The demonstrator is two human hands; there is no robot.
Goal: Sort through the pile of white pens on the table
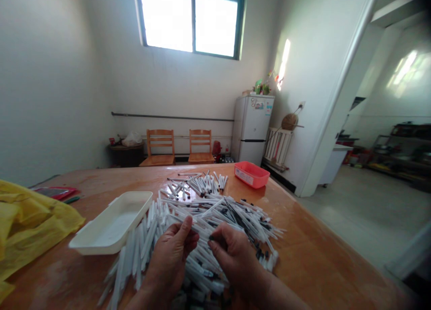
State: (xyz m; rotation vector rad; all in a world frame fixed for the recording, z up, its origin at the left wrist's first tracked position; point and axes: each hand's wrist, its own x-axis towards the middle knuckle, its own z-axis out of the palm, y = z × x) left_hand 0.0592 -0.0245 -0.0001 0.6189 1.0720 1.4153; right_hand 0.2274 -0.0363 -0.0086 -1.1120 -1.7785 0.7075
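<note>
My left hand [170,251] is closed, thumb against curled fingers, on what looks like a slim white pen tube whose end blends into the pile behind. Close to its right, my right hand [234,251] pinches a small black cap [211,238] between thumb and forefinger. A gap separates the two hands. Beneath and around them spreads a large heap of white pen tubes [148,229], several with dark ends. Thin black rods [235,214] lie among the tubes beyond my right hand. Small black pieces are scattered at the heap's right side.
A cream tray [101,245] stands left of the heap on the wooden table [313,256]. A red plastic basket [252,175] is at the far right edge. Yellow plastic [37,224] covers the left side. Two wooden chairs [160,146] and a fridge [252,130] stand behind.
</note>
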